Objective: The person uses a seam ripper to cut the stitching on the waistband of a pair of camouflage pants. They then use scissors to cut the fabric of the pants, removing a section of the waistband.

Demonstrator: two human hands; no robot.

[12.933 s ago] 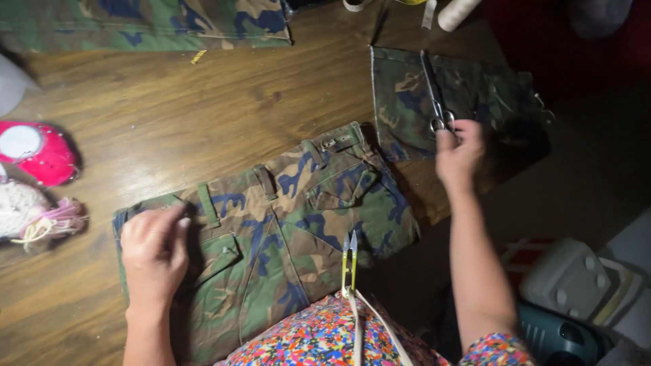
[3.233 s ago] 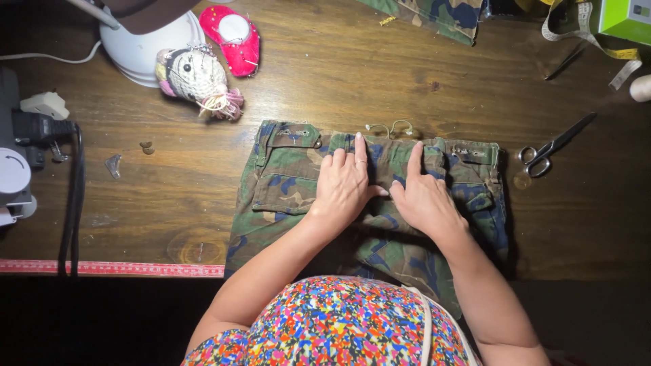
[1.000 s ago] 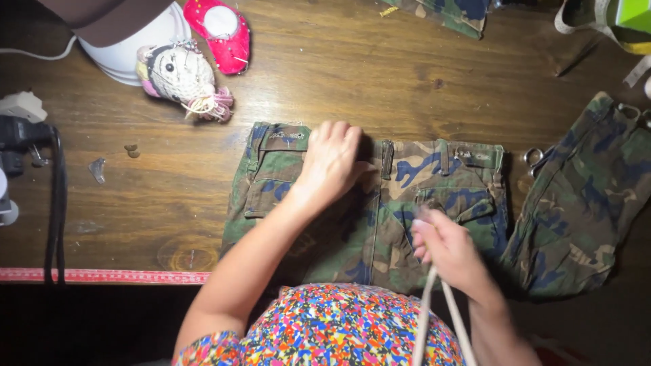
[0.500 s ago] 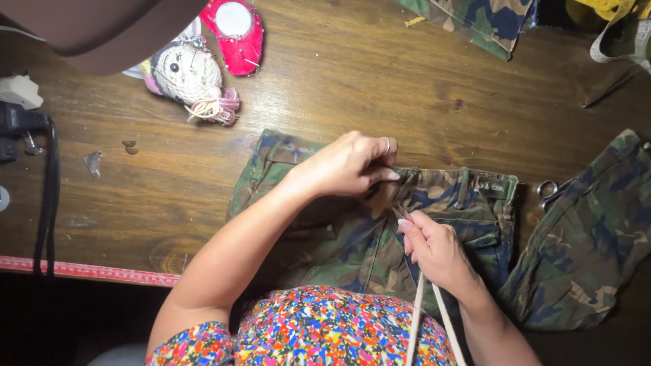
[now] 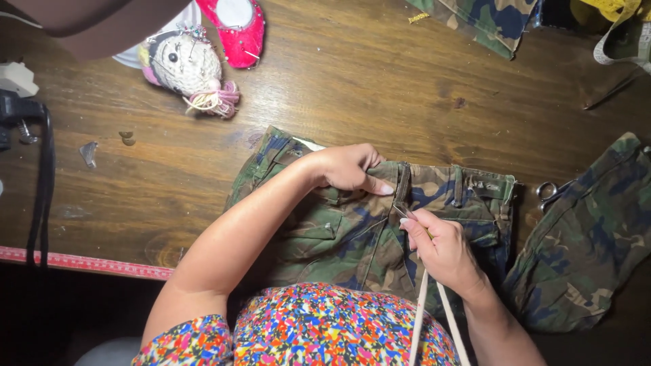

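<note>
A pair of camouflage shorts point(image 5: 339, 230) lies flat on the wooden table point(image 5: 325, 81), waistband away from me. My left hand point(image 5: 349, 168) pinches the waistband near its middle, by the fly. My right hand point(image 5: 441, 247) holds a small metal tool with a yellow part point(image 5: 410, 215), its tip at the fly just below the left hand. A pale cord point(image 5: 424, 318) hangs from my neck beside the right wrist.
A second camouflage piece point(image 5: 590, 237) lies at the right, with scissors handles point(image 5: 546, 192) showing beside it. A doll-shaped pincushion point(image 5: 186, 68) and a red pincushion point(image 5: 237, 24) sit at the back left. A black cable point(image 5: 42, 183) and a red measuring tape point(image 5: 81, 263) run along the left edge.
My left hand slid along the waistband and now pinches it near the fly. My right hand came up from the shorts' lower part with the small tool to the fly.
</note>
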